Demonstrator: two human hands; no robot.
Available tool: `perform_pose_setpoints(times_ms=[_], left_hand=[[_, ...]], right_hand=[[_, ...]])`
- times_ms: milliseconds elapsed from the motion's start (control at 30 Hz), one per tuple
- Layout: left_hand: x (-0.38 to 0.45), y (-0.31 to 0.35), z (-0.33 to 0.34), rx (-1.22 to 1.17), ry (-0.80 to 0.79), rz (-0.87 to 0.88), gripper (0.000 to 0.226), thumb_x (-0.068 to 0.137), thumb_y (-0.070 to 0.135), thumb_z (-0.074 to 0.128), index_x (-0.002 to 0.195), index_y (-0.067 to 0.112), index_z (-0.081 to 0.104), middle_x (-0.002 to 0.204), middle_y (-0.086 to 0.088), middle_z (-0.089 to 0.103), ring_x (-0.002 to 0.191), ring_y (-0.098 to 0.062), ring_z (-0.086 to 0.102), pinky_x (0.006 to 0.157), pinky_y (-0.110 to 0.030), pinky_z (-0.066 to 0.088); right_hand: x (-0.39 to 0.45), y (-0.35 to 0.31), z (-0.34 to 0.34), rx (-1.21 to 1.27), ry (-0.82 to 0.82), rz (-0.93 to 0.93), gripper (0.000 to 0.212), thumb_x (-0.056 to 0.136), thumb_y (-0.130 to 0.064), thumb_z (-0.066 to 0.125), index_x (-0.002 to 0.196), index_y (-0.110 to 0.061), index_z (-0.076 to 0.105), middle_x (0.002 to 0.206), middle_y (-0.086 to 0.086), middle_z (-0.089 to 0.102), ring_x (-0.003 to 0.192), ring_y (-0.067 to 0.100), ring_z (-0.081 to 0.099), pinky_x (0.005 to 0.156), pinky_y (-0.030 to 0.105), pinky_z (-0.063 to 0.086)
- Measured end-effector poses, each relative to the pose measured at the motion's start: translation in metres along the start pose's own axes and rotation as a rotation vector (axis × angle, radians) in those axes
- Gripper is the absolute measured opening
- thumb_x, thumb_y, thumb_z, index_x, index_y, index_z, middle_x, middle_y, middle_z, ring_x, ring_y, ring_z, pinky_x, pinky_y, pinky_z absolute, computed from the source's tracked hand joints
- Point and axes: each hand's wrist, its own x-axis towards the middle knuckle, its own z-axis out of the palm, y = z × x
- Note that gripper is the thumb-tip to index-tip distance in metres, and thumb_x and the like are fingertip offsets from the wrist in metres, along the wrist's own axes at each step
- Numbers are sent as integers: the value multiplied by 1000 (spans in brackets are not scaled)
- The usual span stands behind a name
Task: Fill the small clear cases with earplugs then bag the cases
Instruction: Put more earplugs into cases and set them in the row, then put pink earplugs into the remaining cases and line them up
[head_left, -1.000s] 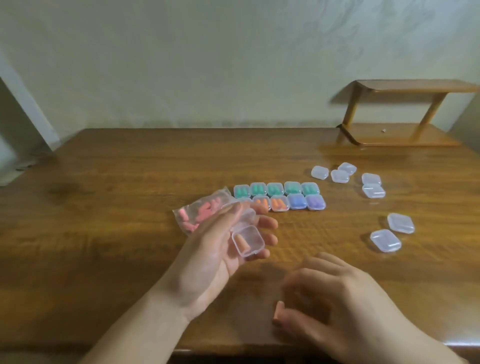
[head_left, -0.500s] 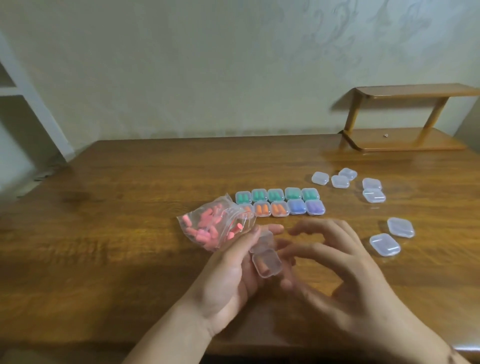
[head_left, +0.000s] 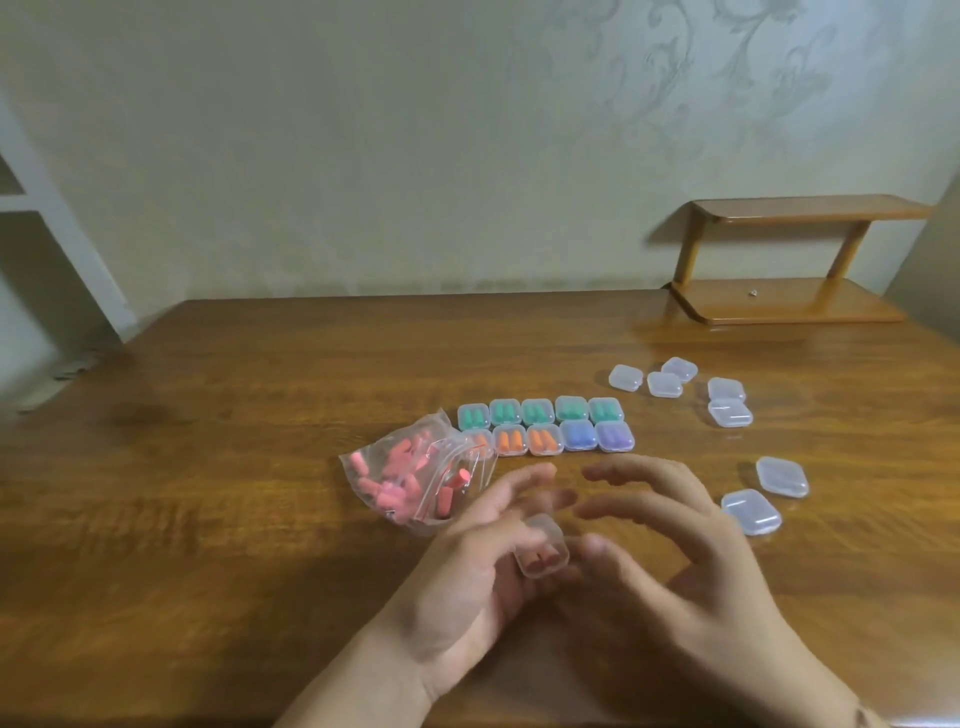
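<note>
My left hand (head_left: 470, 561) holds a small clear case (head_left: 540, 553) with pink-orange earplugs inside, low in the middle of the head view. My right hand (head_left: 670, 566) is against the case's right side, thumb touching it, the other fingers spread above. A clear zip bag of pink earplugs (head_left: 413, 473) lies just left of my hands. Behind it stand two rows of filled cases (head_left: 545, 426) in green, orange, blue and purple. Several unfilled clear cases (head_left: 727, 410) lie scattered to the right.
The wooden table (head_left: 234, 467) stretches wide to the left. A small two-tier wooden shelf (head_left: 789, 260) stands at the back right corner against the wall. Two more clear cases (head_left: 763, 496) lie close to my right hand.
My right hand picked a pink earplug off the table front and brought it up to the case. The case's lid now looks folded down over the earplugs.
</note>
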Motion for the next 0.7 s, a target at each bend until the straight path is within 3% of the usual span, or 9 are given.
perform_pose_setpoints(times_ms=[67,133,267,400,467,533,600,667,700], left_hand=[[0,-2,-1,157,45,39,63,73,-1,64,130,27,61,136,-7,61,105,-25,65,96,-40,50],[-1,-4,-1,342,28,77,71,74,0,65,130,44,59,142,6,55,126,-18,57,110,-42,43],[-1,-2,1,588,-63,163,74,87,8,63,135,60,42,153,22,36,138,-2,42,108,-27,43],[-2,6,3,655,-116,218,75,92,3,57,142,54,36,156,25,30,138,6,37,105,-27,45],[-1,9,5,738,-103,254,76,95,-2,56,141,55,37,153,30,32,138,7,35,102,-24,46],[-1,16,5,970,-51,351,73,94,7,62,140,57,35,146,36,37,136,9,38,107,-25,43],[-2,29,3,1321,42,572,65,91,25,67,142,50,36,136,40,44,129,12,43,108,-18,38],[3,42,-8,1614,148,848,56,86,35,68,138,35,48,132,27,52,125,4,47,107,-17,37],[7,48,-14,1724,187,858,58,83,39,68,137,31,49,136,18,52,129,-4,45,110,-23,36]], right_hand=[[5,0,0,29,48,134,19,82,-50,61,92,-38,71,106,-18,64,106,12,60,76,16,43],[10,5,1,-71,-59,229,28,82,-63,55,87,-41,72,104,-21,60,103,6,59,72,16,40],[17,3,3,-34,-226,305,28,76,-65,65,85,-39,73,102,-22,58,91,3,57,69,15,40],[28,-6,2,276,-246,464,18,72,-39,79,79,-24,73,79,-12,66,62,4,57,59,13,42],[32,-9,3,429,-278,528,17,72,-31,80,79,-18,73,69,-5,65,58,9,60,58,14,45],[35,-9,4,507,-256,547,21,73,-34,80,83,-17,73,77,4,70,68,16,65,65,21,50],[40,-6,5,644,-156,576,17,76,-24,80,85,-13,71,81,9,69,68,18,63,60,24,50],[47,1,5,709,-74,606,15,80,-15,75,90,-8,67,79,12,66,63,18,57,52,25,46],[51,5,6,672,-54,614,14,83,-12,72,93,-7,65,79,14,66,63,19,57,51,27,46]])
